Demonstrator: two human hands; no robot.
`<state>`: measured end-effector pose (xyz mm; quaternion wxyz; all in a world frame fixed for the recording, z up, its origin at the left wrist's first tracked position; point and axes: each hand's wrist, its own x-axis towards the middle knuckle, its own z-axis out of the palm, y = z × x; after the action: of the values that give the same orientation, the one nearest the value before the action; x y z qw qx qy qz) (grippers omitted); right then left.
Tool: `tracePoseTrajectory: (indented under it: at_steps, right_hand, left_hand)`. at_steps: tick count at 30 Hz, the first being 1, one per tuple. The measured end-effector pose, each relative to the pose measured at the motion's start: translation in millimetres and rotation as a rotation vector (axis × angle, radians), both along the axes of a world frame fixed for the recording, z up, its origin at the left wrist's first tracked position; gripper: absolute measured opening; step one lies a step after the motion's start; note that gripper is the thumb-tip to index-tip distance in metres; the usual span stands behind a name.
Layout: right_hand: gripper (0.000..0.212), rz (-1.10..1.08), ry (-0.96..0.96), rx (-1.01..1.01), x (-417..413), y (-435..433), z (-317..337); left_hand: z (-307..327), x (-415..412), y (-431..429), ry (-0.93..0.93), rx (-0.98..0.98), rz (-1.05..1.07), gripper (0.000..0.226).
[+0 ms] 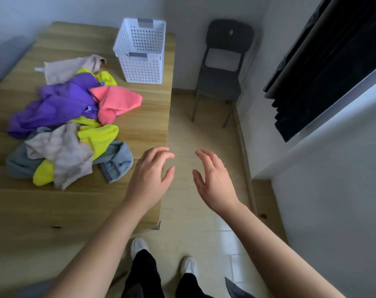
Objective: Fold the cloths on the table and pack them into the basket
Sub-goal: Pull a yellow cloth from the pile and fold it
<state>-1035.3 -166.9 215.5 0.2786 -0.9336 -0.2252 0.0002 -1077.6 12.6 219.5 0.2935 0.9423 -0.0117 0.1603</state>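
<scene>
Both hands, the left hand [152,175] and right hand [212,179], hung empty with fingers spread at lower centre, beside the wooden desk [139,117], where the unfolded heap of coloured cloths [70,125] at left and white perforated plastic basket [140,50] above suggested folding awaited a first pick.

no readable text, labels, brands, numbers or signs anywhere

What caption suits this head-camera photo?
Empty left hand and right hand hover beside unfolded cloths; white basket waits.
</scene>
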Motion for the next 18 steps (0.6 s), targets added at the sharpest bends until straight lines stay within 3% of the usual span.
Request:
tracePoseTrajectory:
  at_steps: [10,18]
  right_hand:
    - [0.048,-0.143,0.014,-0.009,0,91,-8]
    - [0.048,-0.061,0.043,-0.009,-12,159,-17]
  left_hand:
    - [-11,21,103,0.06,0.017,-0.141,0.031]
    - [-22,-1,175,-0.018,-0.007,-0.058,0.032]
